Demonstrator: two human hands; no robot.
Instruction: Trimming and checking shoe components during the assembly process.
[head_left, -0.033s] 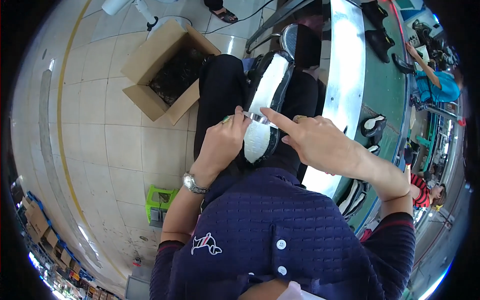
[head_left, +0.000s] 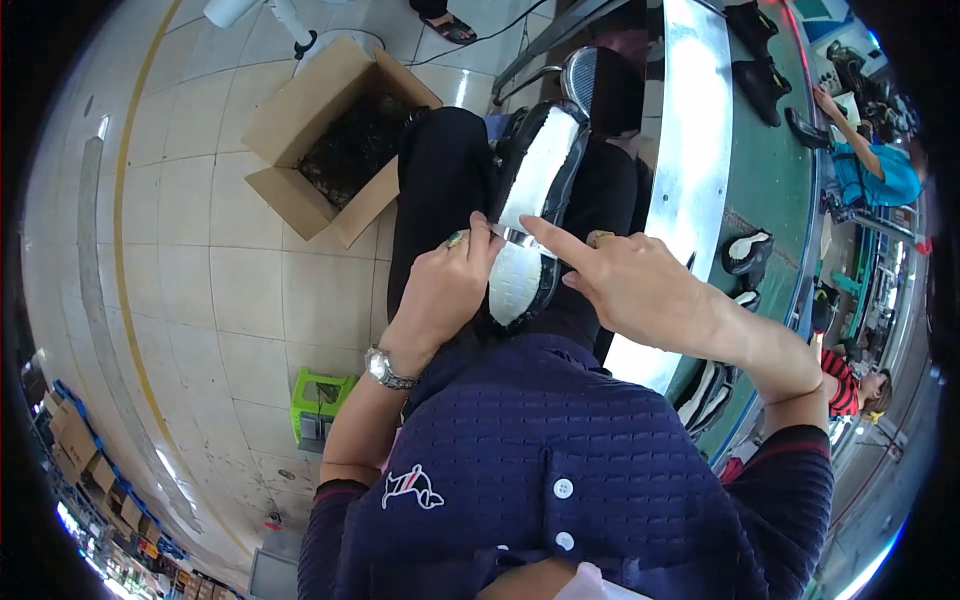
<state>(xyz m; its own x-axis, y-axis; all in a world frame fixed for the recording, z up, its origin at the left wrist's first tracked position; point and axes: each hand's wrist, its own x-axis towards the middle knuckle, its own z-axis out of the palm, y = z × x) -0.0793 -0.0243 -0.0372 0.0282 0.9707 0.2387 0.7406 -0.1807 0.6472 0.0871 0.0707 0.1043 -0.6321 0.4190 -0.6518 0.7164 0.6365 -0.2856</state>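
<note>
A dark shoe (head_left: 560, 195) lies sole up across my lap, its toe and heel along my thighs, with a white underside showing. A flat, shiny metal strip (head_left: 517, 237), perhaps a blade, crosses the middle of the white surface. My left hand (head_left: 452, 280) pinches the strip's left end between thumb and fingertip. On the strip's right end rests the stretched index finger of my right hand (head_left: 650, 285), while its other fingers curl underneath; what lies inside them is hidden.
An open cardboard box (head_left: 290, 120) with black scraps stands on the floor at left, a green stool (head_left: 318, 390) nearer me. At right runs a metal ledge (head_left: 690, 130) beside a green conveyor (head_left: 780, 175) carrying several shoes. Two people are beyond it, one in a blue shirt (head_left: 885, 175).
</note>
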